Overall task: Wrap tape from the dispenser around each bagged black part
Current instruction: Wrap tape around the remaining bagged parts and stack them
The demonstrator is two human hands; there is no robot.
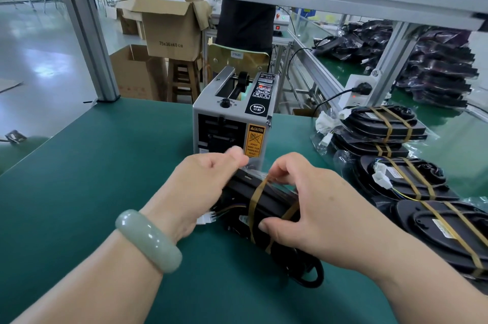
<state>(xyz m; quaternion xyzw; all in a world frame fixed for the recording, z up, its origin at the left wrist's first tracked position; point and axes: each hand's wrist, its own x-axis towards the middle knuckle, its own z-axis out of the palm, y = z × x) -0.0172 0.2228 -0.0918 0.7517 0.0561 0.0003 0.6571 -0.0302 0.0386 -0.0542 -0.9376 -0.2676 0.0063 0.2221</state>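
A bagged black part (266, 207) stands on edge on the green table (105, 165), just in front of the grey tape dispenser (232, 117). One brown tape band (254, 202) runs around the part. My left hand (200, 183) grips the part's left end, fingers curled and blurred. My right hand (306, 199) holds the right side, its fingertips pinching the tape at the top edge and its thumb pressing the near face. A black cable (311, 271) loops out from under the part.
Several taped bagged parts (412, 186) lie stacked at the right. More bagged parts (435, 64) are piled on the far bench. A power strip (356, 88) sits behind the dispenser. Cardboard boxes (171, 30) and a person in black (245, 22) stand beyond the table.
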